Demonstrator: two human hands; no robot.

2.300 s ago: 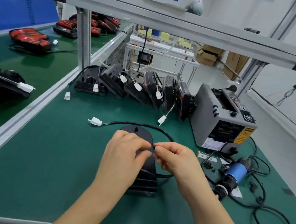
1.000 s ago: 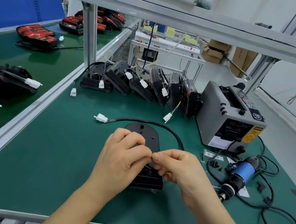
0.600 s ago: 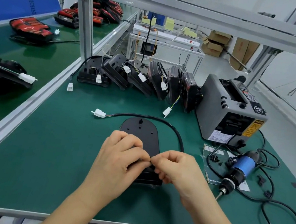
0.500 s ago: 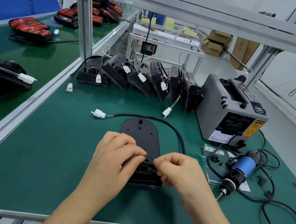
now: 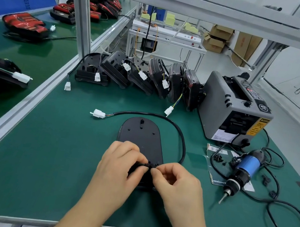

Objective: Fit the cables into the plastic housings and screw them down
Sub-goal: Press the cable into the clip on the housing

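Housing [image 5: 140, 139] lies flat on the surface [image 5: 41, 155] at frame centre, so both grips can work its near end: left grip [image 5: 117, 167] and right grip [image 5: 175, 183] each pinch the cable [image 5: 182, 143] there, probably seating it. Screwdriver [image 5: 242, 170] waits lower right, within reach.
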